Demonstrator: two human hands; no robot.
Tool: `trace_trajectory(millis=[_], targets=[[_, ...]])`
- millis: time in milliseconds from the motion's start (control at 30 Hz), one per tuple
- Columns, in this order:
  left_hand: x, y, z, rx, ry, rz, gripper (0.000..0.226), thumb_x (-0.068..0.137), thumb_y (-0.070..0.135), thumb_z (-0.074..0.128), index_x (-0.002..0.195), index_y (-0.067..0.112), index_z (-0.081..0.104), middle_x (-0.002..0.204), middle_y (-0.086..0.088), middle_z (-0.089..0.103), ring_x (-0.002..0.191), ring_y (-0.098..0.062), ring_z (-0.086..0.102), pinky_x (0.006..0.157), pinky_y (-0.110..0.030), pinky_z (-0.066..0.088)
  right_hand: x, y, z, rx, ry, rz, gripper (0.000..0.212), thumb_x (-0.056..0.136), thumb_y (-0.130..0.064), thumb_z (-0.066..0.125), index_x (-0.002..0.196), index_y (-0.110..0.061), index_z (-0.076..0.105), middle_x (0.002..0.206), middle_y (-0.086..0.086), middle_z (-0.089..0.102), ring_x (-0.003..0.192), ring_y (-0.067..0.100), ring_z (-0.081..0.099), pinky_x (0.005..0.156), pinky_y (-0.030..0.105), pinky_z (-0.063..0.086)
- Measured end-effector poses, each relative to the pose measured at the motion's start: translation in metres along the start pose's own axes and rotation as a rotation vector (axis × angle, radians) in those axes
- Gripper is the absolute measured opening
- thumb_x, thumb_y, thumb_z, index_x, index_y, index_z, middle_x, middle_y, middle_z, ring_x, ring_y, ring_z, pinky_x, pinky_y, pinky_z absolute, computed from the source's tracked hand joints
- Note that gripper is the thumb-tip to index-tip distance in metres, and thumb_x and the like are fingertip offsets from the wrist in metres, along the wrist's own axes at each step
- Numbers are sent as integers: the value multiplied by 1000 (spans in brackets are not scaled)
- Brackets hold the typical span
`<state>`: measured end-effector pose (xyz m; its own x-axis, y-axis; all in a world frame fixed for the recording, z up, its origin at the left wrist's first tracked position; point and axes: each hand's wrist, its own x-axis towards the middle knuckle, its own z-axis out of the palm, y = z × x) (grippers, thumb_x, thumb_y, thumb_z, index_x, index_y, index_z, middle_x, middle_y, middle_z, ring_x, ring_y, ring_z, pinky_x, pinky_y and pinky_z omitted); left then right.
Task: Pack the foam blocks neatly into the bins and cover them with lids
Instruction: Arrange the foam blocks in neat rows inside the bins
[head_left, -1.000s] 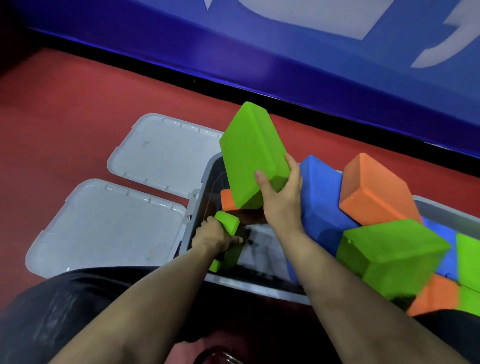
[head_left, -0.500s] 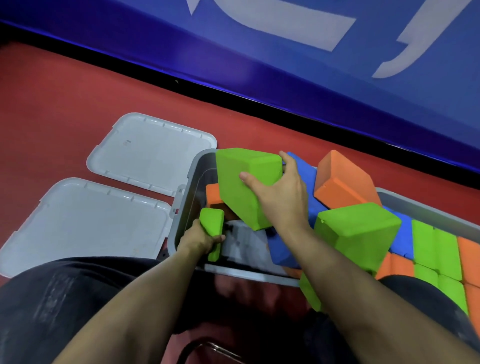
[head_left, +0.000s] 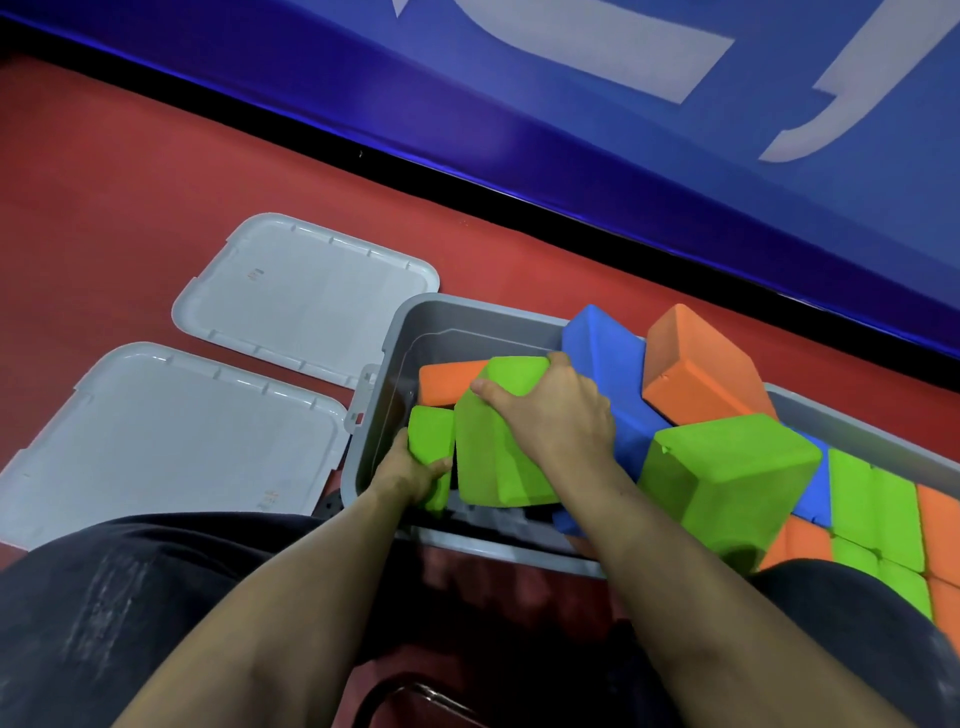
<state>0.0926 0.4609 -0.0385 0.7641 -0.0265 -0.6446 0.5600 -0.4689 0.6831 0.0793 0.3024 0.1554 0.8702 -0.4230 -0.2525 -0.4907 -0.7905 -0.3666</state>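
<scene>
Both forearms reach forward and down into the left end of the grey bin (head_left: 387, 415) on the red floor (head_left: 130, 197). The right hand (head_left: 550, 410) spreads curled fingers over the top of a large green foam block (head_left: 498, 457) tilted inside the bin; the left hand (head_left: 410, 470) grips a smaller green block (head_left: 430, 434) standing, apparently, against the wall. Two grey lids (head_left: 306, 296) lie flat just left.

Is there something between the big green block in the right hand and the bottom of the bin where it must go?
Partly. The right hand lowers the big green block into the bin. An orange block lies just behind it, and the small green block in the left hand stands beside it. Bare floor shows only below its near edge.
</scene>
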Motion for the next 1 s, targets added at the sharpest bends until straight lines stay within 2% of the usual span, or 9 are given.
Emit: trace_trajectory(millis=[100, 233, 333, 533, 667, 767, 833, 933, 1000], targets=[[-1, 2, -1, -8, 4, 5, 61, 87, 17, 78, 140, 8, 49, 129, -13, 64, 117, -30, 61, 95, -32, 45, 3, 6, 18, 21, 1, 28, 101, 75, -81, 64, 142, -10, 42, 132, 12, 61, 121, 36, 58, 90, 43, 47], [2, 3, -1, -29, -6, -28, 62, 86, 12, 78, 141, 7, 49, 130, -15, 64, 118, -30, 61, 98, -34, 46, 5, 16, 45, 45, -59, 62, 93, 74, -80, 65, 130, -9, 46, 127, 13, 61, 116, 38, 60, 87, 43, 49], [4, 1, -4, -26, 5, -46, 60, 86, 12, 78, 140, 8, 51, 129, -14, 64, 117, -31, 61, 97, -34, 47, 10, 22, 63, 89, -83, 98, 91, 74, -78, 67, 128, -9, 45, 126, 15, 62, 116, 37, 60, 88, 43, 49], [8, -5, -4, -32, -33, -53, 65, 84, 13, 80, 142, 12, 50, 129, -12, 65, 116, -28, 62, 102, -38, 49, 21, 29, 109, 136, -135, 127, 96, 79, -72, 66, 146, -10, 35, 137, 12, 59, 123, 36, 58, 94, 41, 48], [9, -4, -3, -89, -40, -59, 65, 87, 10, 76, 144, 12, 46, 132, -12, 62, 112, -25, 59, 97, -33, 48, 36, 47, 126, 293, -237, 146, 90, 86, -62, 65, 156, -23, 26, 147, 3, 53, 131, 33, 53, 103, 39, 46], [12, -7, 1, -167, -63, -91, 77, 86, 9, 78, 151, 14, 37, 135, -12, 60, 119, -28, 59, 106, -42, 47, 38, 61, 137, 412, -295, 180, 90, 87, -54, 68, 159, -30, 20, 148, -2, 53, 132, 30, 54, 107, 41, 46], [14, -7, 2, -167, -70, -93, 80, 85, 12, 79, 151, 17, 35, 136, -11, 59, 123, -29, 58, 107, -48, 46, 39, 65, 144, 478, -307, 188, 96, 85, -55, 68, 161, -34, 12, 155, -2, 46, 135, 28, 52, 111, 42, 44], [14, -6, 2, -162, -58, -74, 80, 84, 14, 80, 151, 18, 35, 136, -11, 59, 122, -30, 58, 105, -49, 49, 37, 65, 151, 547, -344, 211, 102, 86, -49, 68, 161, -35, 0, 163, 1, 33, 142, 28, 43, 115, 43, 40], [11, -7, 2, -165, -47, -66, 79, 85, 15, 80, 150, 20, 36, 134, -11, 59, 117, -32, 60, 97, -52, 54, 36, 68, 156, 561, -352, 225, 104, 86, -50, 68, 162, -29, 0, 164, 3, 28, 147, 28, 36, 119, 43, 35]])
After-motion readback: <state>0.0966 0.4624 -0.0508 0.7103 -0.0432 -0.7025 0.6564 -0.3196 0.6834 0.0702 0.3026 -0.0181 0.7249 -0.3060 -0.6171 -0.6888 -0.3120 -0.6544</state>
